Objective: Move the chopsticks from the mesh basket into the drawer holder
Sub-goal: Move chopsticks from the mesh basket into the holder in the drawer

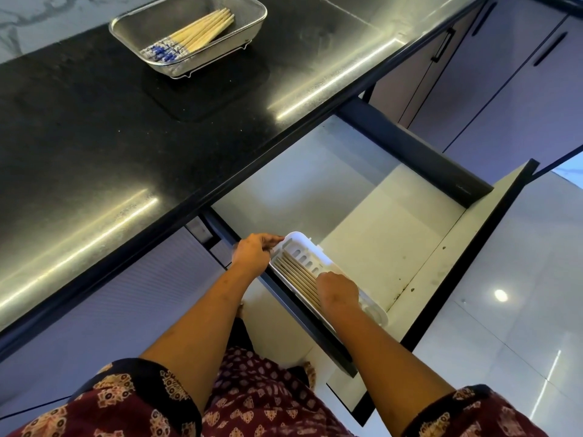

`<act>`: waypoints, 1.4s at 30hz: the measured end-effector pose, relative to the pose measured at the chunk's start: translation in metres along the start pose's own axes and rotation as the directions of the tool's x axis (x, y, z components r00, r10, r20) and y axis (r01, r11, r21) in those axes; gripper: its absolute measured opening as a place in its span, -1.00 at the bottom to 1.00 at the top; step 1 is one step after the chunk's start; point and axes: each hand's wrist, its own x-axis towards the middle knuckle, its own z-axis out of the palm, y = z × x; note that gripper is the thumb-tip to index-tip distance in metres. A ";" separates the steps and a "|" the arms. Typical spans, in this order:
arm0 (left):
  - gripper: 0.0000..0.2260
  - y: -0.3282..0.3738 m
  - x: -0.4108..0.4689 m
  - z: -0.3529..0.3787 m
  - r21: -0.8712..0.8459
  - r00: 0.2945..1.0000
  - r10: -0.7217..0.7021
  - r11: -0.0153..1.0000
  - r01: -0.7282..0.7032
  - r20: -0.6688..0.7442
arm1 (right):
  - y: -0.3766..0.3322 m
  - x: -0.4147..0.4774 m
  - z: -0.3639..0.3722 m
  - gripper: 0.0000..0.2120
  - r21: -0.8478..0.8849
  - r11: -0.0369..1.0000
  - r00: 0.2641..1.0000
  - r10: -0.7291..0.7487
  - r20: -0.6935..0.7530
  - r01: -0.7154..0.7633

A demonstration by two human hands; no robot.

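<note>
Up at eleven o'clock the wire mesh basket (252, 28) sits on the black countertop (94, 137), and a bundle of bamboo chopsticks (202, 31) lies slanted inside it, blue-patterned ends toward seven o'clock, plain ends toward one o'clock. Down below, the drawer (378, 234) stands pulled wide open, pale floor showing, and the white plastic holder (310, 247) lies along its left wall at six o'clock. A row of stowed chopsticks (295, 271) lies flat in that holder, side by side. The left hand (252, 252) is at the holder's far end, thumb over the rim and fingers curled around the edge, gripping it. The right hand (339, 291) hovers over the holder's middle, knuckles up, fingertips bent down onto the stowed chopsticks; whether it pinches one or only presses, I cannot tell, since the hand hides it. Patterned maroon sleeves (142, 398) frame the bottom.
</note>
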 end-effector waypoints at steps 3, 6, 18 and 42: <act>-0.70 0.009 0.004 -0.004 0.007 0.999 -0.013 1.000 0.013 0.039 | 0.002 0.003 -0.011 -0.74 0.001 1.000 1.000 0.004 -0.016 -0.004; -0.75 0.027 0.007 -0.016 0.138 0.993 0.001 0.990 -0.017 0.114 | -0.002 0.007 -0.032 -0.72 0.069 0.998 0.999 0.004 -0.042 -0.001; -0.75 0.057 0.006 -0.092 -0.294 0.991 0.086 0.949 -0.114 -0.106 | -0.064 0.031 -0.145 -0.71 0.385 0.900 0.968 -0.127 -0.215 0.203; -0.85 0.060 0.147 -0.363 -0.412 0.831 -0.049 0.883 -0.223 -0.554 | -0.223 0.193 -0.394 -0.82 0.890 0.310 0.913 0.124 -0.388 0.336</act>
